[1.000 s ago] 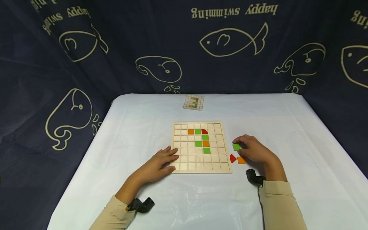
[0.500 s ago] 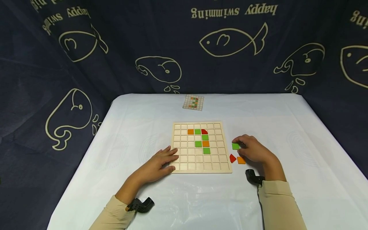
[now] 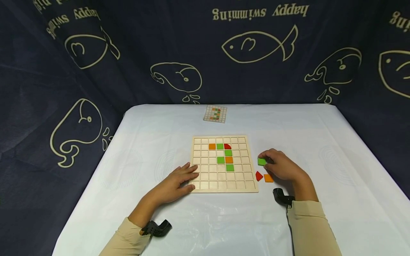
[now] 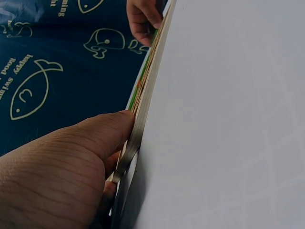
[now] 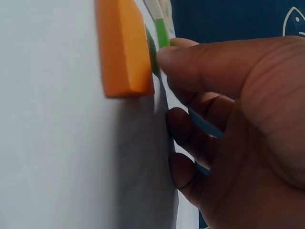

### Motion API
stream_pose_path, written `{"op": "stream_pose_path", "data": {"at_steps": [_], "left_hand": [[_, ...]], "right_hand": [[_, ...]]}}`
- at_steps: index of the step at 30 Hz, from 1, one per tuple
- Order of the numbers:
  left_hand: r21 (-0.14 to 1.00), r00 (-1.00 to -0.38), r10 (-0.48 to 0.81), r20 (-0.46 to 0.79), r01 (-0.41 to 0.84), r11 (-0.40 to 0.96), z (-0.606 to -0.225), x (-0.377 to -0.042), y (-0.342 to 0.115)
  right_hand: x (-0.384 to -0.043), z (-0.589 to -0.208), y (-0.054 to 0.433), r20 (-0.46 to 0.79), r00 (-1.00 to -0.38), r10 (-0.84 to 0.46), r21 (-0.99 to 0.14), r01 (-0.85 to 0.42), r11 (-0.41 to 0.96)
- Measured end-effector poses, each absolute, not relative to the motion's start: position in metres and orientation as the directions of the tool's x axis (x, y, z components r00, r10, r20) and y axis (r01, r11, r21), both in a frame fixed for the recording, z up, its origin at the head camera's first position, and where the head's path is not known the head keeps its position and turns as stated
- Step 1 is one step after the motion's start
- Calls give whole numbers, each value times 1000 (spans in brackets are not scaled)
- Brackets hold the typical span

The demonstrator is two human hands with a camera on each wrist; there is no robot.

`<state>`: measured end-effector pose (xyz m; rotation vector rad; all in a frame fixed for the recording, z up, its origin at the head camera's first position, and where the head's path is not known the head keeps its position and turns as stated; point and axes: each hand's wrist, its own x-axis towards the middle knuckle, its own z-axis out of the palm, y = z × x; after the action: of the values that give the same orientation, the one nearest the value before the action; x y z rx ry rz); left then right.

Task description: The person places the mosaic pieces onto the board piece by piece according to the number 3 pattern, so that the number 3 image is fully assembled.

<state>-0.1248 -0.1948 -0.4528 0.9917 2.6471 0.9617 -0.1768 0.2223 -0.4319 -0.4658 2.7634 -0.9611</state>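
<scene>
My right hand (image 3: 280, 164) pinches a green square tile (image 3: 261, 161) between thumb and fingertips, just right of the wooden grid board (image 3: 205, 185). In the right wrist view that green tile (image 5: 162, 32) shows edge-on at the thumb tip, with a dark patch beside it. My left hand (image 3: 177, 183) rests with spread fingers on the board's lower left edge. Set in the board's cells are several green and orange squares, among them an orange square (image 3: 229, 160), and one red quarter-round tile (image 3: 227, 146). Near my right hand lie a red quarter-round tile (image 3: 259, 176) and an orange square tile (image 3: 268, 178).
A small printed card (image 3: 215, 113) with a grid and a coloured pattern lies at the far side of the white-covered table (image 3: 153, 135). Dark blue cloth (image 3: 205, 42) with fish drawings hangs behind and at the sides.
The green square tile has shifted slightly left and away from me in my right hand's fingers. My left hand stays on the board, and the other tiles look unmoved.
</scene>
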Motion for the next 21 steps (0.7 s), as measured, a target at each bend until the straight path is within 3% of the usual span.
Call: {"op": "stream_pose_path", "data": {"at_steps": [10,21], "left_hand": [[610,-769,635,74,538,581,-454,-125,-195],[607,-764,639,89,550,573,-453,-125,-195]], "right_hand": [[-176,-427,213,-81,-935,-344,-692,-195,695],[-175,-422,199,-35,-915,-401,-714,-258,651]]}}
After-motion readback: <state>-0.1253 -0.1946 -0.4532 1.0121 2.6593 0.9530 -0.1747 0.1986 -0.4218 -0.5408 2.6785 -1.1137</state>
